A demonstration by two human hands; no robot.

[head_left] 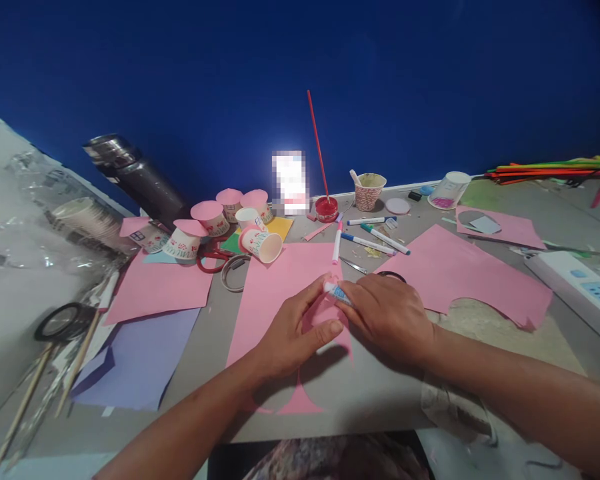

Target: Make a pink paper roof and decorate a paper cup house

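Over the middle of the table, my right hand (pixel 390 310) is closed around a small white-and-blue glue tube (pixel 341 293), its white end pointing left. My left hand (pixel 293 330) grips a pink paper piece (pixel 321 315) between fingers and thumb; much of that piece is hidden by the hands. The tube's white end is at the paper's upper edge, close to my left fingertips. Beneath lies a large pink sheet (pixel 265 307) with curved cuts along its near side. A decorated paper cup (pixel 263 243) lies tipped on its side beyond my left hand.
Several cups with pink cone tops (pixel 207 217) stand back left, near red scissors (pixel 214 260) and a black flask (pixel 140 177). Markers (pixel 370 243) lie ahead. Red paint (pixel 327 209) holds a tall brush. Right are a cut pink sheet (pixel 460 270) and a power strip (pixel 580 287).
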